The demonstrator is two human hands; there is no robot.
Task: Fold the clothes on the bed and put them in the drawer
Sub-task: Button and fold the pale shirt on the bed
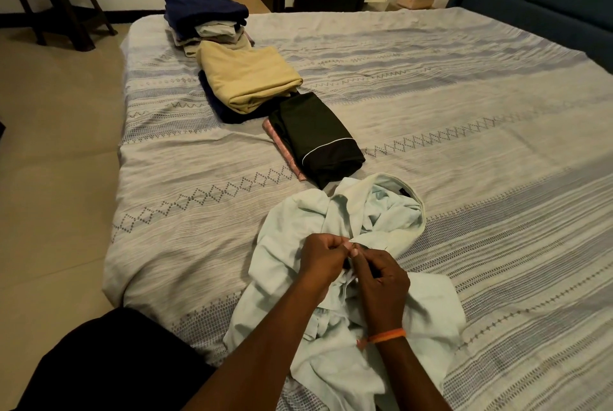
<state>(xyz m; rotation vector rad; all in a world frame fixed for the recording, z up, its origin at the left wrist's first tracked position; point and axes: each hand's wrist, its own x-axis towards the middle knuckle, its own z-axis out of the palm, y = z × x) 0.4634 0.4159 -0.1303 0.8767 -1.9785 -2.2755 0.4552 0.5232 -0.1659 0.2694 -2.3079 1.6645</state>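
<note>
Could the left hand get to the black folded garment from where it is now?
Probably yes. The black garment lies just beyond the pale shirt with nothing standing between them, but the left hand is pinching the shirt alongside the right hand, so it must let go first.

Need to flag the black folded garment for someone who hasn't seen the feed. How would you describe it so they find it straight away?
Start at the bed and follow the row of folded clothes along its left side toward the hands. The black garment is the nearest folded piece, lying on a pink patterned one, just beyond the crumpled pale shirt. Only it has thin white piping.
</note>
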